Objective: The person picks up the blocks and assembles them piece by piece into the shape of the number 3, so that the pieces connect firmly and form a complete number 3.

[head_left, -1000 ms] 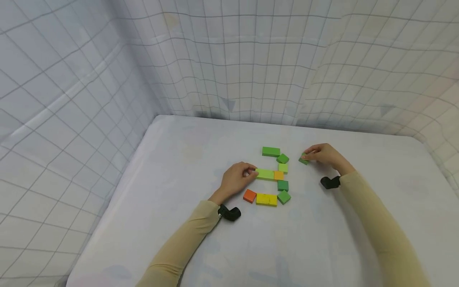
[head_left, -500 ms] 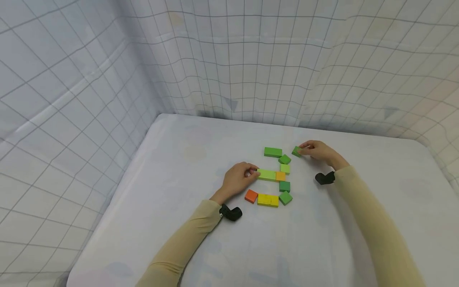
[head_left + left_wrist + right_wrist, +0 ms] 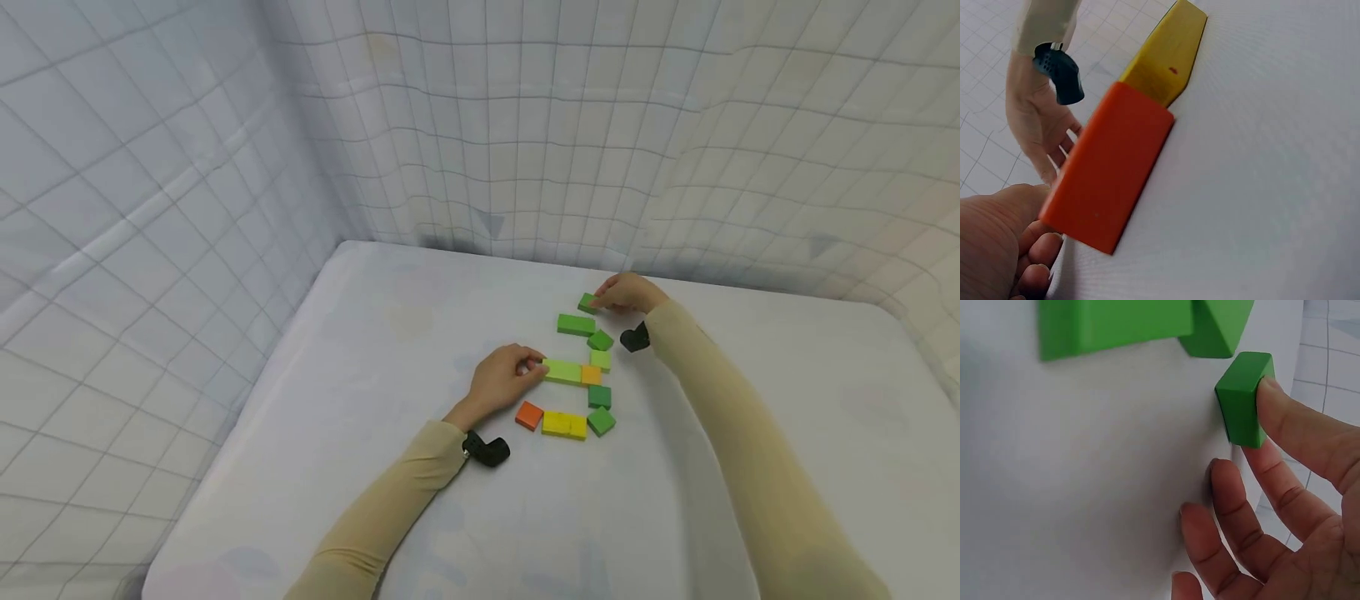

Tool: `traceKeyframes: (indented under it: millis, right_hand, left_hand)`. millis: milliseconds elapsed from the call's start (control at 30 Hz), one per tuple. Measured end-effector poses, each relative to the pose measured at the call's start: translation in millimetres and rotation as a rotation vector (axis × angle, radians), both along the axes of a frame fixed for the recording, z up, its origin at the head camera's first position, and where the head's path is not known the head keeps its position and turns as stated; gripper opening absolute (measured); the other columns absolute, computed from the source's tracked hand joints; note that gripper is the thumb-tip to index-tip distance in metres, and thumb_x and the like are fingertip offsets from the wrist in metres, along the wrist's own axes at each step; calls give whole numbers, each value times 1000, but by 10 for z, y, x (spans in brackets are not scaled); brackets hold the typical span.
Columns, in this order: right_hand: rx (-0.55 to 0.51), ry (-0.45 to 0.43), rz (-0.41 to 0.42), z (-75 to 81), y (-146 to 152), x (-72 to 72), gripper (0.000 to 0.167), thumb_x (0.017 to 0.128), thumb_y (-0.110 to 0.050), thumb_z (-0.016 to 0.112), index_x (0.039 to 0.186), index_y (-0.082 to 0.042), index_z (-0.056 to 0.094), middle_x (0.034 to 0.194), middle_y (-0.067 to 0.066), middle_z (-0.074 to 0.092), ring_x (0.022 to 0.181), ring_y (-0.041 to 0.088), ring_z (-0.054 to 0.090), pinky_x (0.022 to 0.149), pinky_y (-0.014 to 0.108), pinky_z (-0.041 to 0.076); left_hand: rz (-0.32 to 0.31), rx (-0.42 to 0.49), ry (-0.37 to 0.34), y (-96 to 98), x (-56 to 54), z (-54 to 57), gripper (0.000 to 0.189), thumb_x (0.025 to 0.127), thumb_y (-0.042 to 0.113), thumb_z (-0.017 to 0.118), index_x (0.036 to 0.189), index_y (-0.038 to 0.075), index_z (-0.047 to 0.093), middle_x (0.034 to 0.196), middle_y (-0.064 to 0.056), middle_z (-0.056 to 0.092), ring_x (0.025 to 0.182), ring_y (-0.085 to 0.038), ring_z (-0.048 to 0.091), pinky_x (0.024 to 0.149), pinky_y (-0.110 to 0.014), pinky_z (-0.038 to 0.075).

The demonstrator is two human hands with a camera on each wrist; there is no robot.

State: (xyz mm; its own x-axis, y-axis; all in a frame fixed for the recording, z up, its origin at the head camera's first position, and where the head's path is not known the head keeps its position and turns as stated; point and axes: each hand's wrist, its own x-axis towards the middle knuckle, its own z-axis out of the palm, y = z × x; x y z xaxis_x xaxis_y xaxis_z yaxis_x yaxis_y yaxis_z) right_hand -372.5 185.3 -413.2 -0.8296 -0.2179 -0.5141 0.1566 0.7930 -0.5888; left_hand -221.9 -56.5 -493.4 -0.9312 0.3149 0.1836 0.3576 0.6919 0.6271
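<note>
My right hand point(image 3: 630, 293) pinches a small green block point(image 3: 1247, 400) between thumb and forefinger, close over the tabletop at the back of the layout. The other right fingers are loosely bent in the right wrist view. Behind the longer green block point(image 3: 576, 325), the held piece sits a short gap away. My left hand point(image 3: 504, 379) has thumb and forefinger at the left end of a long light green block point(image 3: 562, 372), its fingers bent. An orange block point(image 3: 591, 375) adjoins that block's right end. In the left wrist view, the red-orange block point(image 3: 1110, 169) partly hides the left hand.
Below the orange block come a dark green block point(image 3: 599, 397) and a turned green block point(image 3: 602, 421). Above it are a light green square point(image 3: 600, 360) and another turned green block point(image 3: 600, 340). Yellow blocks point(image 3: 564, 425) lie in front. A grid-patterned curtain point(image 3: 480, 125) stands behind the table.
My right hand has carried the small green block leftward and away from me, from right of the layout to behind the longer green block. The left hand stays at the light green block.
</note>
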Motion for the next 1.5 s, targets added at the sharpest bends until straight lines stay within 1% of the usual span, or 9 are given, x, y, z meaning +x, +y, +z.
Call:
traceKeyframes:
  millis: [133, 300, 567, 667, 767, 833, 933, 1233, 1500]
  right_hand:
    - [37, -21, 10, 17, -185, -81, 26, 88, -29, 69, 98, -8, 58, 69, -2, 48, 57, 11, 41, 60, 27, 32]
    - [5, -33, 24, 63, -384, -71, 22, 89, -26, 68, 96, -9, 56, 71, -2, 48, 58, 10, 41, 55, 24, 31]
    - [-41, -7, 58, 28, -567, -83, 26, 87, -27, 71, 104, -10, 61, 78, -2, 48, 61, 11, 35, 57, 25, 28]
    - [-35, 5, 63, 19, -583, -95, 30, 84, -29, 73, 107, -12, 65, 90, 0, 50, 74, 14, 39, 66, 27, 31]
    - [-32, -17, 88, 6, -581, -109, 35, 83, -31, 75, 112, -13, 66, 113, 4, 50, 97, 18, 41, 85, 32, 34]
    - [-36, -40, 107, -4, -573, -119, 37, 83, -31, 75, 113, -13, 66, 127, 7, 47, 112, 22, 38, 98, 38, 30]
    - [-48, -73, 114, -33, -564, -138, 36, 82, -31, 75, 113, -13, 66, 137, 9, 42, 123, 24, 34, 106, 43, 21]
    - [-78, -81, 171, -70, -539, -126, 33, 82, -28, 75, 110, -12, 66, 133, 8, 46, 126, 24, 32, 108, 44, 17]
    - [-106, -102, 187, -105, -527, -116, 24, 80, -27, 77, 98, -13, 68, 121, 5, 55, 123, 22, 35, 107, 44, 17]
  left_hand:
    - [-9, 5, -1, 30, 10, -9, 28, 93, 36, 60, 110, 16, 70, 83, 10, 56, 67, -7, 47, 58, -22, 38]
    - [-20, 9, 2, 42, 24, -4, 29, 94, 37, 59, 110, 15, 70, 83, 10, 56, 67, -6, 47, 58, -22, 38]
    - [-5, -5, 12, 29, 35, 34, 28, 93, 36, 60, 110, 15, 70, 83, 9, 56, 69, -8, 48, 59, -23, 38]
    - [-10, -2, 21, 20, 19, 45, 29, 94, 36, 60, 111, 15, 70, 84, 9, 57, 70, -7, 48, 60, -22, 38]
    - [-8, -3, 22, 14, 9, 56, 29, 93, 36, 60, 111, 15, 70, 84, 9, 57, 70, -7, 48, 60, -22, 38]
    - [-8, -1, 23, 13, 4, 65, 29, 93, 36, 60, 111, 15, 70, 84, 9, 57, 70, -7, 48, 60, -23, 38]
    - [-11, 0, 23, 16, -2, 73, 29, 93, 36, 60, 110, 15, 70, 83, 8, 57, 70, -8, 48, 60, -23, 39]
    - [-3, -10, 11, 16, -11, 52, 30, 93, 37, 60, 111, 15, 70, 84, 9, 57, 71, -8, 48, 61, -23, 39]
    - [0, -10, 2, 21, -7, 38, 29, 93, 36, 60, 111, 16, 70, 84, 9, 57, 71, -8, 48, 61, -23, 39]
